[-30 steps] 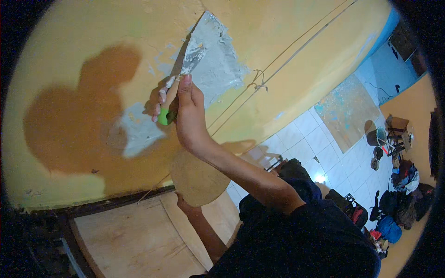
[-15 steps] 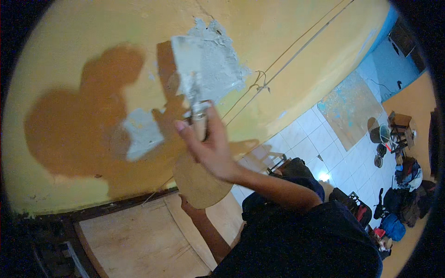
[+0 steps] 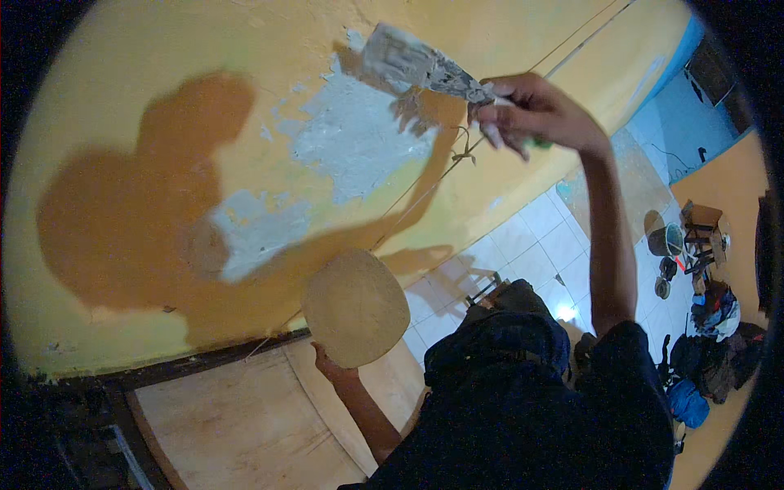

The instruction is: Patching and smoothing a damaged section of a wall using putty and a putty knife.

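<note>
My right hand (image 3: 535, 110) is raised beside the yellow wall, closed round the handle of a putty knife (image 3: 408, 61). Its broad blade is smeared with grey-white filler and lies over the top of a large pale patch (image 3: 355, 135) of filler; whether it touches the wall I cannot tell. Lower down, my left hand (image 3: 336, 367) grips the lower edge of a rounded tan board (image 3: 356, 310), most of its fingers hidden beneath. A smaller pale patch (image 3: 253, 233) marks the wall left of the board.
Cords (image 3: 465, 151) with a knot run along the wall. A brown wooden panel (image 3: 245, 408) in a dark frame lies at the lower left. On the white tiled floor (image 3: 523, 237) are a stained sheet (image 3: 629, 180), a bucket (image 3: 665, 240) and piled bags (image 3: 690, 400).
My right hand has swung up and to the right with the putty knife, whose blade has turned from upright to pointing left. The board and my left hand have hardly moved.
</note>
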Available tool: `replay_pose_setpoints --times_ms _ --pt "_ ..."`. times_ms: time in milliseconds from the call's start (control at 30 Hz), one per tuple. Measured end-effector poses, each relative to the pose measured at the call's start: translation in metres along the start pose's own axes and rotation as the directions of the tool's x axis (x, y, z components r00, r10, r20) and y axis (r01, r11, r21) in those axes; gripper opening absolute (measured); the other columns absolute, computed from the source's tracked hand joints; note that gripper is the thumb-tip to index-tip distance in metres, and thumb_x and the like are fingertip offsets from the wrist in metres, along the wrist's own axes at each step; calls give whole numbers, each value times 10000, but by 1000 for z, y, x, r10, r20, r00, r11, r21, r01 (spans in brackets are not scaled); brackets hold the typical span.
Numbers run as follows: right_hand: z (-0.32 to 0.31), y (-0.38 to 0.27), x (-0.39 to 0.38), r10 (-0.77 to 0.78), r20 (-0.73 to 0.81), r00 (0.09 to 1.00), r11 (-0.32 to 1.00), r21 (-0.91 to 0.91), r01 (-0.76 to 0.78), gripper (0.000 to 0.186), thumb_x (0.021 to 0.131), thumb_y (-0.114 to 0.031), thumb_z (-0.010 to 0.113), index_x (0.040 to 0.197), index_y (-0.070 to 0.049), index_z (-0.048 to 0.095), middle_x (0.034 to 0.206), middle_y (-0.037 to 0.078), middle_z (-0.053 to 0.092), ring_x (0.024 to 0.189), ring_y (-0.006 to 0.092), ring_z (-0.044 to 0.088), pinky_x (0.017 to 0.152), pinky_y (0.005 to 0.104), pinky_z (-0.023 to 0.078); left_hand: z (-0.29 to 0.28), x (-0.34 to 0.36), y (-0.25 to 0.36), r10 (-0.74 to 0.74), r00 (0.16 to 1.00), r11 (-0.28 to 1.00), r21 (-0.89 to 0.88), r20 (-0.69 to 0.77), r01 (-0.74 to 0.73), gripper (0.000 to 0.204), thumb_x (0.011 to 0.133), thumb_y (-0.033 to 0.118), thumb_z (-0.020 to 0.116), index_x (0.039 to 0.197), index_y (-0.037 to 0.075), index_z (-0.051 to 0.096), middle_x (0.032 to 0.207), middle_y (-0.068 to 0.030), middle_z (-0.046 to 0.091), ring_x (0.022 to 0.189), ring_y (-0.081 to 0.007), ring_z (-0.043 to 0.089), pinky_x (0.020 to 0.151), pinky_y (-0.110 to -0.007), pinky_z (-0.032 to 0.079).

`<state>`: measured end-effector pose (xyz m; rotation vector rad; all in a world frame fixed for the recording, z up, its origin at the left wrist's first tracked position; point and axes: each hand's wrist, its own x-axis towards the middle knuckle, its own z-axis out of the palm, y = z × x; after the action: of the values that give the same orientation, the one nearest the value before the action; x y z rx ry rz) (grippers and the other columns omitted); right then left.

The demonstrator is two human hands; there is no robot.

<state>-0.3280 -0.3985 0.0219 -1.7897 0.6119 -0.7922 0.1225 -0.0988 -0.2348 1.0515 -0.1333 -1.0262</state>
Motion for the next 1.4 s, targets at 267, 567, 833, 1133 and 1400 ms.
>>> replay_pose_setpoints --times_ms 267,567,833,1133,1400 --pt "-49 -25 37 -10 108 994 942 -333 45 283 966 -253 618 980 21 688 715 54 682 395 47 490 371 206 408 0 0 0 -3 996 1000 -4 85 4 578 1024 440 371 1419 19 412 1420 -167 482 1296 -363 457 1077 -540 376" --pt "-96 -81 16 186 9 983 922 -348 -171 197 967 -173 623 1069 -32 716 777 57 708 496 86 588 433 242 495 11 -2 -4 14 1000 1000 -14 -19 -14 551 1035 413 344 1413 18 416 1406 -166 490 1281 -359 469 1076 -529 380" --pt "-71 -75 55 112 202 973 853 -521 9 236 950 -213 642 1047 -8 708 735 58 686 569 110 623 506 246 517 12 -8 -3 25 997 997 74 -69 -20 573 1037 448 313 1429 38 399 1432 -165 463 1297 -369 452 1075 -534 379" --pt "-63 -82 34 172 103 980 857 -506 -97 271 949 -242 645 929 25 678 614 53 634 405 85 547 358 219 421 11 -10 -8 5 997 999 -53 -80 -9 568 1041 447 317 1411 27 416 1405 -172 493 1276 -365 475 1069 -528 393" --pt "-73 -112 40 169 -18 985 778 -612 -145 240 942 -223 649 880 8 658 612 35 619 397 78 544 355 223 434 5 -6 -10 54 999 994 -93 -8 -55 562 1042 436 314 1410 23 417 1396 -179 496 1273 -362 480 1068 -529 399"
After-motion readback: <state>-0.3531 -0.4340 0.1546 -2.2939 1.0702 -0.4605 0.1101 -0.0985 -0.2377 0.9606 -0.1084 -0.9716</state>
